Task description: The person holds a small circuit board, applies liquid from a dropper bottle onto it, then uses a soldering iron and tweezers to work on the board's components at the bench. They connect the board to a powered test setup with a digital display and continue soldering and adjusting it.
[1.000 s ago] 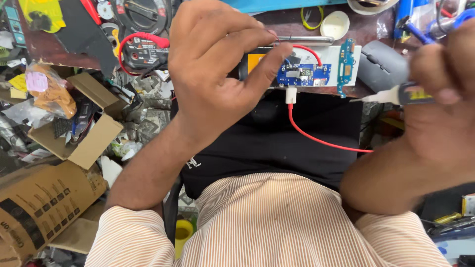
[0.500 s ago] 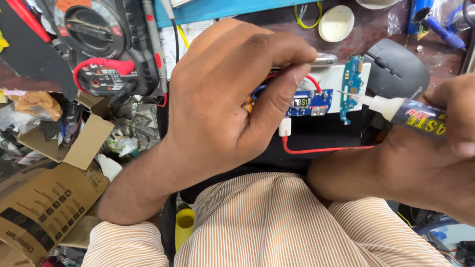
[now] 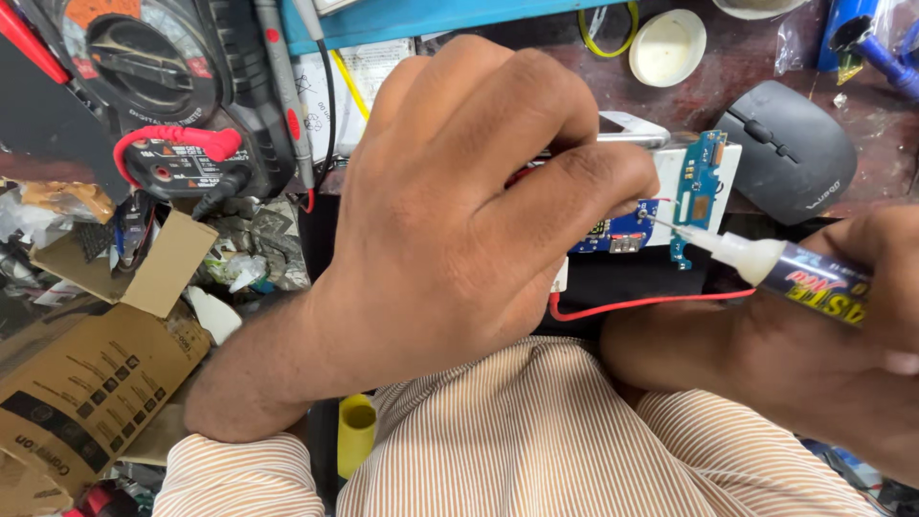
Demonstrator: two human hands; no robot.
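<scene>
at the front edge of the dark, cluttered bench, the left hand [image 3: 459,211] is clamped over a small blue circuit board [image 3: 613,233], thumb and fingers wrapped round it so most of the board is hidden. the right hand [image 3: 842,345] is closed round a glue tube [image 3: 804,276], gripping its body. tube's long axis runs nearly level across the view, tilted slightly upward toward the left; its fine white nozzle points left and its tip sits at the right edge of the blue board, just beside the left thumb. whether the tip touches cannot be told. a narrow teal flex board [image 3: 697,191] stands upright just above the nozzle. a red wire [image 3: 651,304] trails below. a dark grey mouse [image 3: 790,153] lies beyond, a multimeter [image 3: 163,86] well left.
</scene>
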